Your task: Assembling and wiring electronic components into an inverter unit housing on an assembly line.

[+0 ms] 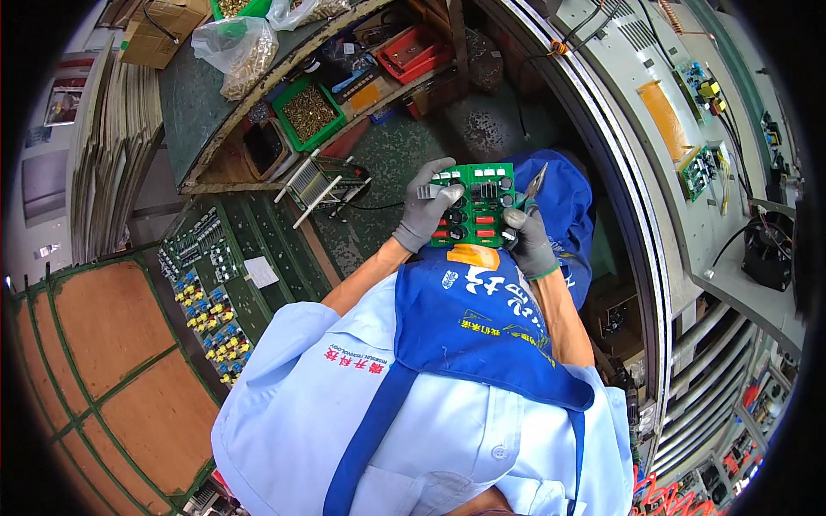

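A green circuit board (471, 203) is held up in front of my chest, above the blue apron (465, 314). Black round capacitors, red cylindrical parts and white connectors are set on it. My left hand (422, 211), in a grey glove, grips the board's left edge with the thumb over its face. At the right edge is my right hand (532, 245), also gloved, closed around a pair of pliers (535, 184). The jaws of the pliers point up and away beside the board; most of the handles are hidden. Some right fingers are close to the board's edge, perhaps touching it.
A green bin of brass-coloured small parts (308, 113) and a red bin (413, 56) sit on the far shelf. A white rack (327, 185) stands left of my hands. Populated boards (215, 331) lie farther left. On the right bench are a black fan (767, 249) and smaller boards.
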